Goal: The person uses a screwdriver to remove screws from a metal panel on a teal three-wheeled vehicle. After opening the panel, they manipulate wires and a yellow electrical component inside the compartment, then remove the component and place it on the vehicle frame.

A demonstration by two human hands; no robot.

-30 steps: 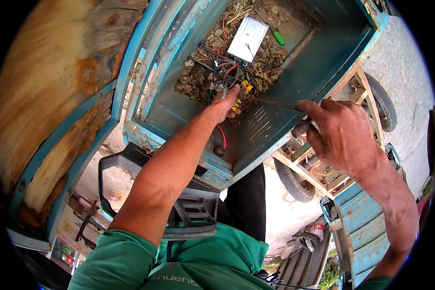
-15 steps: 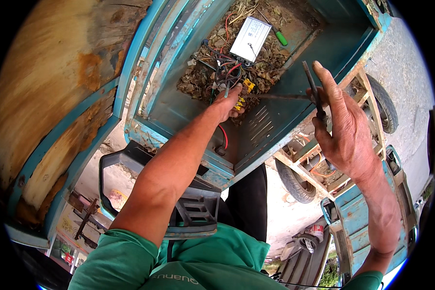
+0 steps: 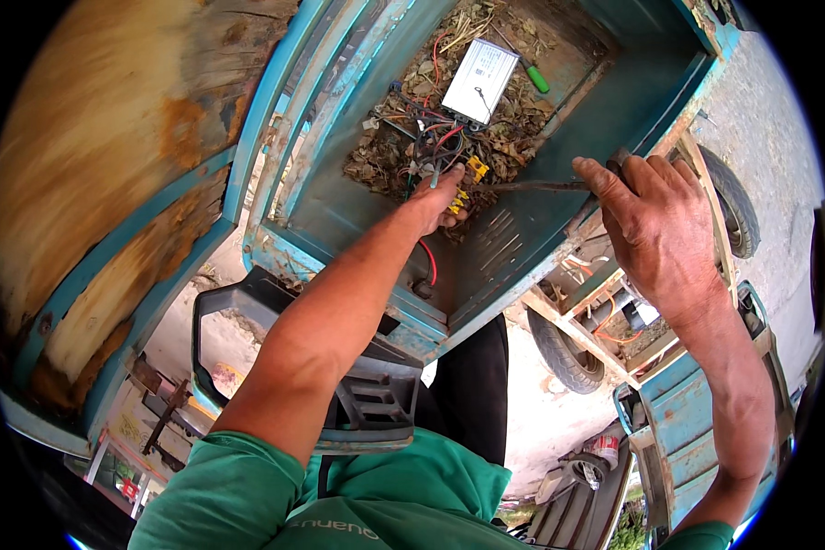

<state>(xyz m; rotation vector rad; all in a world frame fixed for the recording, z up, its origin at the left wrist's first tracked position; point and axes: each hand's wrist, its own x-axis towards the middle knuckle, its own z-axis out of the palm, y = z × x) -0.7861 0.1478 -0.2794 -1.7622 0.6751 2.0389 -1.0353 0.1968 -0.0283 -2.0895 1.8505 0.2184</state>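
Note:
My left hand [image 3: 438,197] is closed around yellow pieces [image 3: 477,169] with wires attached, low in the blue metal box [image 3: 357,211]. Its fingertips are partly hidden, so the exact grip does not show fully. My right hand [image 3: 655,220] is wrapped over the handle of a dark T-handle wrench. The wrench's long shaft [image 3: 536,186] reaches across the box to the yellow pieces beside my left hand. A tangle of wires [image 3: 440,142] leads from there to a silver controller box [image 3: 480,81] lying on dry leaves.
A green-handled screwdriver [image 3: 537,81] lies beyond the controller. A red cable [image 3: 429,264] rises near the box's front corner. A black plastic frame [image 3: 367,403] sits close to my body. A rusty frame with wheels [image 3: 568,348] stands at right; a worn wooden panel [image 3: 110,156] is at left.
My right hand has turned from a loose hold with raised fingers to a closed grip over the wrench handle, and the crossbar has rotated. My left hand stays at the yellow pieces.

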